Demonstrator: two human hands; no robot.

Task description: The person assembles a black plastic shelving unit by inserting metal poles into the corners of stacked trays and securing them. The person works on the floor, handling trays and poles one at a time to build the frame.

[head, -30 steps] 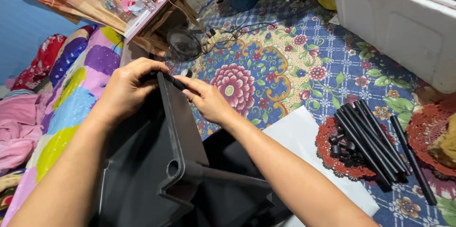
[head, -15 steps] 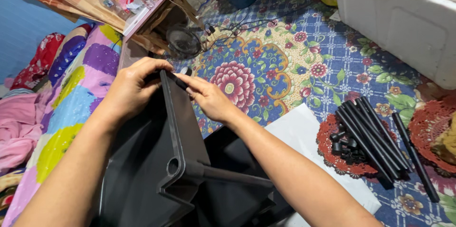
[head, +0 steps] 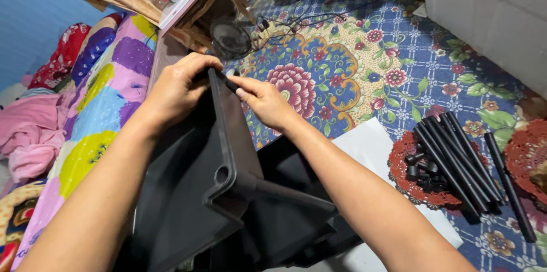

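Fingers of the left hand [head: 174,91] curl over the far corner of a black plastic shelf panel [head: 194,192], hiding its top edge; the right hand [head: 265,101] pinches that corner, fingertips together. Black plastic tubes [head: 456,158] lie on a flowered blue floor mat [head: 353,50], beside a white sheet [head: 370,146].

both bare forearms reach up from the bottom edge toward twelve o'clock, the left from about seven, the right from about five, converging near the upper middle. the left hand [head: 174,87] is curled knuckles-up, its fingers bent over and gripping. the right hand [head: 268,104] sits just beside it at three o'clock, fingertips pinched together and pointing toward ten o'clock.
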